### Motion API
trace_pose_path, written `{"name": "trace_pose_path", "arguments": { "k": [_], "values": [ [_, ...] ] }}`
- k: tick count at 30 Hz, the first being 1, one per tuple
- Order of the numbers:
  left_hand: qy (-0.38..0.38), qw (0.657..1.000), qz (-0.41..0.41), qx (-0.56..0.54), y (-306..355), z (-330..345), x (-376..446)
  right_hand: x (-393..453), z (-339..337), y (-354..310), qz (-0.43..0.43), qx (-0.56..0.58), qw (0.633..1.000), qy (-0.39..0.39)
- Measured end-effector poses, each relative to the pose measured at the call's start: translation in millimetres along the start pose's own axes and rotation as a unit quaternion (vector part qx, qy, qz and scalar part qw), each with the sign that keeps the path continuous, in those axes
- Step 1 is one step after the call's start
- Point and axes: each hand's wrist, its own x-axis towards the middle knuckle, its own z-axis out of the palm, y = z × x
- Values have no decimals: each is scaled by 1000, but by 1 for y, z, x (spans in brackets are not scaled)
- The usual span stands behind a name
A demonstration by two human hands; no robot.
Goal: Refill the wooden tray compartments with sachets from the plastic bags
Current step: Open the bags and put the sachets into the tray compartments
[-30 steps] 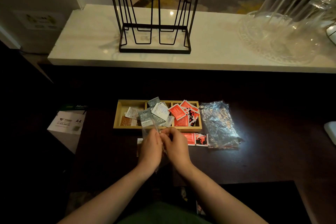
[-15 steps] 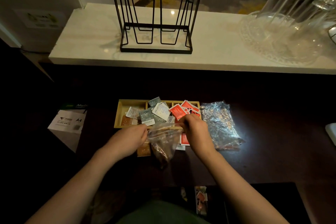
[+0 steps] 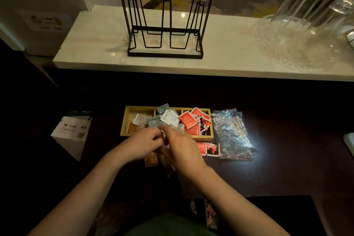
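Mid-refill: left hand (image 3: 146,142) and right hand (image 3: 181,145) curled together, pinching a clear plastic bag (image 3: 168,163) of sachets just before the wooden tray (image 3: 132,114) on the worktop (image 3: 287,178). Next, probably: open and tip.

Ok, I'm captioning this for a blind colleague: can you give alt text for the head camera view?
Two bare hands, left and right, meet over a small clear plastic bag at the near edge of a partitioned wooden tray heaped with red, grey and white sachets. A crumpled clear bag lies to the tray's right on the dark table.
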Motion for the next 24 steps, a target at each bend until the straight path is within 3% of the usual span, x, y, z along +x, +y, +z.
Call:
{"name": "trace_pose_path", "arguments": {
  "k": [3,6,11,16,18,20,24],
  "values": [
    [-19,987,8,-157,-13,-3,-5,11,-2,5,-13,-12,1000,-9],
    [1,941,-69,-331,-29,2,-6,14,-5,9,-13,14,1000,-23],
    [-38,902,-185,-388,-68,40,-11,22,-17,-3,-63,65,996,-19],
    [-45,777,-187,-599,-69,61,-14,49,-52,-27,-124,181,976,-9],
    [-14,752,-181,-634,-69,60,-14,62,-62,-32,-127,200,971,-11],
    [63,741,-194,-640,-67,53,-13,74,-69,-32,-134,170,976,-15],
    [201,748,-204,-599,-86,36,-13,96,-58,-16,-148,-41,988,13]
  ]
}}
